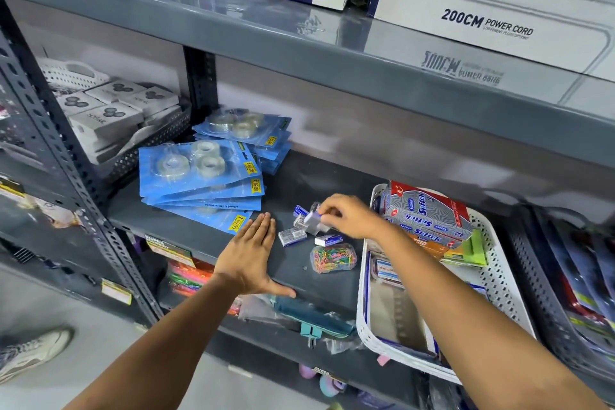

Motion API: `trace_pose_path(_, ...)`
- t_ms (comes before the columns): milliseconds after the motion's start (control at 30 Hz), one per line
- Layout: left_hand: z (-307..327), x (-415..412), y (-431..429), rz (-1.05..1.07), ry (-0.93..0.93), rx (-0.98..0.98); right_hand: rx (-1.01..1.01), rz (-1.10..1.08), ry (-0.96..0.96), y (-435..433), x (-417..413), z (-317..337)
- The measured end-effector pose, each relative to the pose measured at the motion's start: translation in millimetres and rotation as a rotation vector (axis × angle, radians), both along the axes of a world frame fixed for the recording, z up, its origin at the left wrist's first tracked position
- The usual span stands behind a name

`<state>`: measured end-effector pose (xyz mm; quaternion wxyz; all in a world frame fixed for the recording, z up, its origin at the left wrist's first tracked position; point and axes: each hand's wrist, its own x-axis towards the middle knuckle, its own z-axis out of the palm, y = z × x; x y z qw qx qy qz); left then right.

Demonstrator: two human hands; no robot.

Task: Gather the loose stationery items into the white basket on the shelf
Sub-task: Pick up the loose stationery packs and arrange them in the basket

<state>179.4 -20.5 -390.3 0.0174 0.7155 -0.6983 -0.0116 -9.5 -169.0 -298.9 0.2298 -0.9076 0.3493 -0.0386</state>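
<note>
Clear plastic box (314, 218) pinched in the right hand (349, 215); white basket (364, 319) lies just right of it, left hand (251, 253) flat, fingers together

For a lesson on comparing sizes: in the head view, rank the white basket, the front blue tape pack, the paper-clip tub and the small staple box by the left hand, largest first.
1. White basket
2. Front blue tape pack
3. Paper-clip tub
4. Small staple box

The basket sits nearest the camera, but its lead looks too big for that to change the order.

White carton (492, 7) reads "200CM POWER CORD"; grey box (427, 215) reads "Softek"
</note>
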Motion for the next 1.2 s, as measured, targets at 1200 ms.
trace_pose_path(1200, -1.5, 1.7, -0.7, -0.003, -0.032, 0.003, -0.148, -0.352, 0.064, 1.1, 11.8, 4.7)
